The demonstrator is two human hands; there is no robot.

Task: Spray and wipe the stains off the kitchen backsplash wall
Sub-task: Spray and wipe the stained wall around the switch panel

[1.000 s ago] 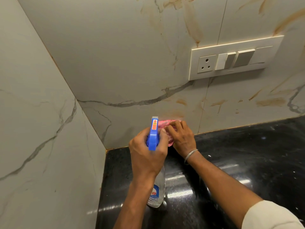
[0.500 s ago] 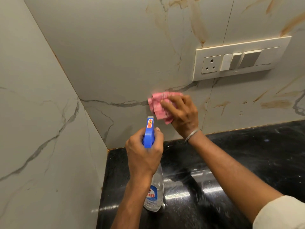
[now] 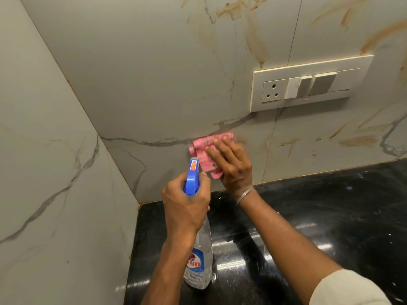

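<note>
Crumpled pink cloth (image 3: 201,150) pinned flat to the glossy, grey-veined wall (image 3: 154,84) under the straight fingers of the right hand (image 3: 233,166). Clear plastic spray bottle (image 3: 199,256), blue-headed, gripped in the curled left hand (image 3: 185,208) above the speckled black counter (image 3: 330,205). Brown streaky stains (image 3: 357,140) rightward.

One view only: wide-angle cam on the person's head, facing fwd & down into a wall corner. Close range: both forearms rise from the bottom edge, left hand (image 3: 185,208) gripping a spray bottle (image 3: 198,260) at lower centre, right hand (image 3: 233,166) just above & right of it, near mid-frame. Backsplash wall (image 3: 154,73) fills top & centre; side wall (image 3: 44,172) takes the left third; black countertop (image 3: 330,216) the lower right. Switch plate (image 3: 308,84) sits upper right. View tilts: counter's back edge climbs toward the right.
</note>
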